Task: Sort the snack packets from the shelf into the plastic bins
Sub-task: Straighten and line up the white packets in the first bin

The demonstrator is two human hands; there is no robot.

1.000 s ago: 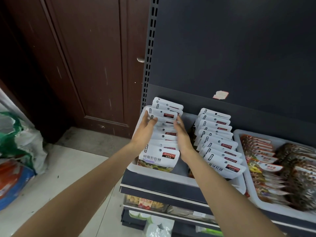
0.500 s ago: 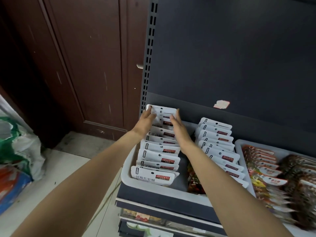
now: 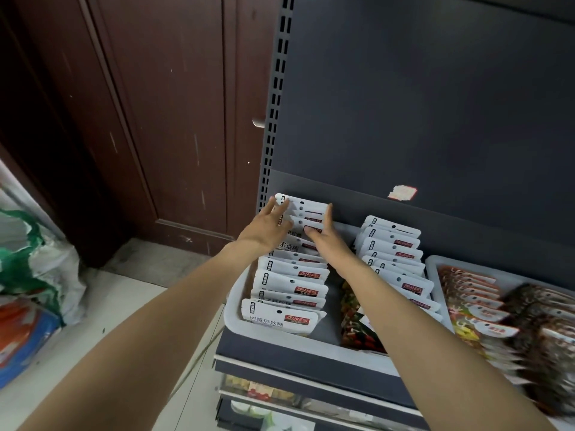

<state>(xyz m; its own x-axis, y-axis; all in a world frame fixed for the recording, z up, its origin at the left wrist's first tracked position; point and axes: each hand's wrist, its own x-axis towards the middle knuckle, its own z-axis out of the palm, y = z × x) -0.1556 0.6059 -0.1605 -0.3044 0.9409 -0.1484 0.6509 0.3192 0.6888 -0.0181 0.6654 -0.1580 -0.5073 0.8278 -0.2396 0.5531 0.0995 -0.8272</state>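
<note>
A white plastic bin (image 3: 231,309) sits on the dark shelf and holds two rows of white snack packets. The left row (image 3: 289,283) leans back toward the shelf's rear panel; the right row (image 3: 395,253) stands beside it. My left hand (image 3: 266,230) presses with straight fingers against the left edge of the rearmost packets in the left row. My right hand (image 3: 325,236) presses its straight fingers against their right edge. Some colourful packets (image 3: 354,325) lie low in the bin between the rows.
A second white bin (image 3: 435,262) to the right holds orange and brown packets (image 3: 485,309). A dark shelf panel (image 3: 435,119) rises behind. A brown door (image 3: 155,119) stands at the left, with bags (image 3: 34,275) on the floor. Lower shelves (image 3: 280,393) hold more goods.
Both hands have slid from the middle of the left row to its rear packets, pushing them back toward the panel. The view has tilted slightly.
</note>
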